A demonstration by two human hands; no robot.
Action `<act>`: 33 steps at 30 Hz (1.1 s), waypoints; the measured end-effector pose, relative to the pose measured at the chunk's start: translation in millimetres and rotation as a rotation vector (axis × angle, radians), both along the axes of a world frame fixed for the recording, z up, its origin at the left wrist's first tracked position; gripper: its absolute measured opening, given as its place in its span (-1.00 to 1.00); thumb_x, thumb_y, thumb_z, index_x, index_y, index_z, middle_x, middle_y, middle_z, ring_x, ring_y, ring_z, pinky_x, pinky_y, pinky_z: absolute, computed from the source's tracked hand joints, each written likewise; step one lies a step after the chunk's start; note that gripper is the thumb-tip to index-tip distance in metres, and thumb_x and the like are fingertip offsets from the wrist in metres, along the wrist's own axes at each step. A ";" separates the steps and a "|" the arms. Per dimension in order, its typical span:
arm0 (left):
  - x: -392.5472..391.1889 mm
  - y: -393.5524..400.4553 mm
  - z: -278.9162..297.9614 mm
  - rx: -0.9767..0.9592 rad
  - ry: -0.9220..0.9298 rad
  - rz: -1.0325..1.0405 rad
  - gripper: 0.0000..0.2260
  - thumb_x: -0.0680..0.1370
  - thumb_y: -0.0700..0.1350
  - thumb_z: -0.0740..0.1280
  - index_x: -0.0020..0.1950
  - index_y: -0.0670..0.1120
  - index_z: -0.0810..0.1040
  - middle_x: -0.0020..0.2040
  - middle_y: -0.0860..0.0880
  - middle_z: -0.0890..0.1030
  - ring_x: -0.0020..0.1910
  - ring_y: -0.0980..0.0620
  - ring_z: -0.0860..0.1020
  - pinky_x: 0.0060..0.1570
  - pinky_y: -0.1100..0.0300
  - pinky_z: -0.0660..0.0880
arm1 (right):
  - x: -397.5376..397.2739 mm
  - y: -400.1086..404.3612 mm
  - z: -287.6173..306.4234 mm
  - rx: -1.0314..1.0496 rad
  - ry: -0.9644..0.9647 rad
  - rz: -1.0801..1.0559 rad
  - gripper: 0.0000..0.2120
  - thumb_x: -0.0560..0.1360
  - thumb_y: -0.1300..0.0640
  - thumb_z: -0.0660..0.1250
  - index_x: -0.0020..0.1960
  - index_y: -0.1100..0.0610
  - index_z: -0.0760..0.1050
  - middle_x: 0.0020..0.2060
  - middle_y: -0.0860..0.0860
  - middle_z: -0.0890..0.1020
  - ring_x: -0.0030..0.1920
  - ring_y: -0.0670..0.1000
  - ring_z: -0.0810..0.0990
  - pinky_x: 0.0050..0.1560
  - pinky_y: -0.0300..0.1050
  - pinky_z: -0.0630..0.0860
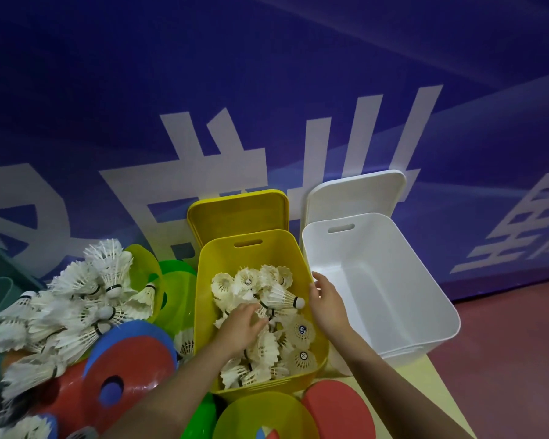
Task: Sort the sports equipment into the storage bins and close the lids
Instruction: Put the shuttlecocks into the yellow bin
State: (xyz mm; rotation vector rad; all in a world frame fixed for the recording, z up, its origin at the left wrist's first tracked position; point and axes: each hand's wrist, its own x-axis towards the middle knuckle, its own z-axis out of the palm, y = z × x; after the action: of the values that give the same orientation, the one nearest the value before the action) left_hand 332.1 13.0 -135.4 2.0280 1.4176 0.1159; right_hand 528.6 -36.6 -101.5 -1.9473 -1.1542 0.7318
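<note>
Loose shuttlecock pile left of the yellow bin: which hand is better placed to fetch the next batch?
Left hand, probably: it is on the pile's side, while the right hand rests on the yellow bin's far rim.
</note>
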 end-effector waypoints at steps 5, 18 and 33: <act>1.3 2.0 11.2 0.127 -0.140 0.051 -0.64 0.59 0.01 0.26 0.37 -0.03 0.43 0.30 -0.02 0.43 0.27 0.04 0.42 0.25 0.19 0.35 | 0.3 1.3 -0.5 -0.018 -0.055 -0.008 -0.62 0.63 -0.01 0.05 0.41 0.03 0.33 0.24 0.07 0.53 0.20 0.06 0.53 0.17 -0.01 0.49; -93.1 -23.7 89.2 0.239 -0.611 0.272 -0.70 0.59 -0.14 0.26 0.32 0.03 0.43 0.13 0.09 0.49 0.03 0.27 0.48 -0.10 0.40 0.42 | -69.8 -20.5 39.4 0.280 -0.419 0.163 -0.65 0.53 0.04 0.18 0.26 0.11 0.50 0.18 0.05 0.53 0.23 0.06 0.44 0.22 -0.05 0.38; -327.0 -83.9 82.3 0.171 -0.496 0.412 -0.77 0.58 -0.23 0.26 0.14 0.07 0.53 0.02 0.09 0.58 -0.01 0.15 0.56 -0.04 0.34 0.46 | -305.4 -42.3 24.6 0.246 -0.198 0.523 -0.75 0.52 0.06 0.23 0.11 0.10 0.58 0.03 0.01 0.60 0.09 0.00 0.55 0.08 -0.11 0.46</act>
State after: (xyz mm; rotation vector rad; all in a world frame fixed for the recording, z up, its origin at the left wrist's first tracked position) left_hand 5.1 -70.9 -53.2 1.6415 1.5019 0.8782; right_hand 223.2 -78.9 -76.9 -1.5470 -1.8201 0.6265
